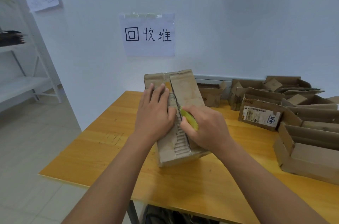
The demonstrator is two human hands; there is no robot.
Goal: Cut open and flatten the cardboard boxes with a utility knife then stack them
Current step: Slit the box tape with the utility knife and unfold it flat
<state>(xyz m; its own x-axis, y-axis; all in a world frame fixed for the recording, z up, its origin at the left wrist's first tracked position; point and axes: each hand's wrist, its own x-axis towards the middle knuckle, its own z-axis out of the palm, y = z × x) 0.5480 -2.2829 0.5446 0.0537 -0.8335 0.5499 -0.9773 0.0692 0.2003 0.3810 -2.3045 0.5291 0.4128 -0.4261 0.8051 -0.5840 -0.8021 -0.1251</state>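
Worn brown box (185,93), top seam slit, corrugation exposed

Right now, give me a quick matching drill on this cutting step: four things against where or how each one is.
Things:
1. left hand
2. utility knife
3. paper sign
4. opened boxes

States:
A. taped on the wall
B. pressing flat on the cardboard box
C. heaped on the table's right side
D. gripped in the right hand, blade in the box's centre seam

Pairs: 1-B, 2-D, 3-A, 4-C
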